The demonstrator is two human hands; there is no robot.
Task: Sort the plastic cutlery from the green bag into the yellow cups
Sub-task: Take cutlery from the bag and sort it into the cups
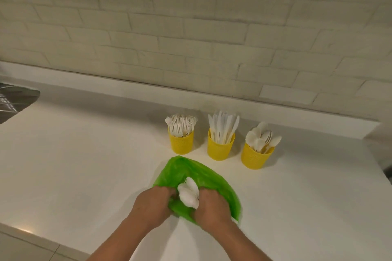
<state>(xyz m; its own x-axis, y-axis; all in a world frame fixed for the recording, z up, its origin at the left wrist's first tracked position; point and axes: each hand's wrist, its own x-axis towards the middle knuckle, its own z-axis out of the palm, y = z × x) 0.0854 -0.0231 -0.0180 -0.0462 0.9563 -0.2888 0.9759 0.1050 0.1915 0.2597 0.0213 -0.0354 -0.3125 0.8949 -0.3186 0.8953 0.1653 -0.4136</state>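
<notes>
Both hands (151,204) (212,207) tight around green bag (191,170)

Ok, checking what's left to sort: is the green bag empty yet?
Not empty: white cutlery sticks out of the green bag, which the left hand and right hand grip. Its inside is hidden.

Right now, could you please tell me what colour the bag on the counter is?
The bag is bright green; the head view shows it.

Both hands (182,207) gripping green bag (197,174), white spoons (188,192) between, three yellow cups (220,148) behind
</notes>
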